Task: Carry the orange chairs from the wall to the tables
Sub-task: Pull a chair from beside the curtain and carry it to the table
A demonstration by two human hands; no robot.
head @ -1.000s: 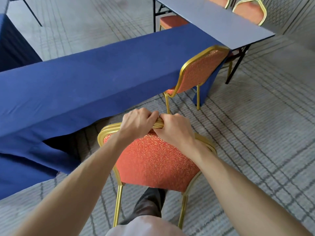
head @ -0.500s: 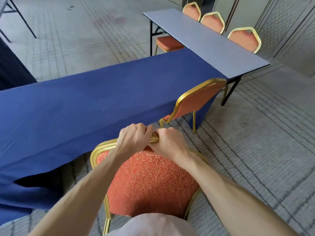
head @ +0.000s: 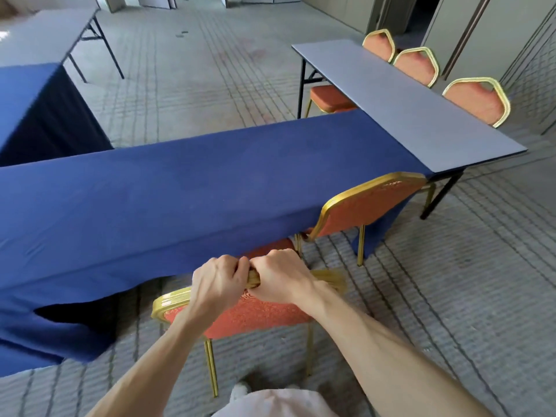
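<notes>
An orange chair (head: 249, 314) with a gold frame stands in front of me, its seat partly under the blue-clothed table (head: 180, 188). My left hand (head: 218, 284) and my right hand (head: 282, 279) grip the top rail of its backrest side by side, fingers curled over the gold edge. A second orange chair (head: 365, 206) is tucked at the same table to the right.
A bare grey table (head: 400, 100) adjoins on the right, with three orange chairs (head: 478, 100) along its far side and another chair (head: 329, 99) under its near side. Another blue-clothed table (head: 27, 97) sits at left. Grey carpet (head: 451, 281) lies open on the right.
The chair has slid forward toward the blue table, its seat now going under the cloth. My view has lifted, showing more of the room. Both hands keep their grip.
</notes>
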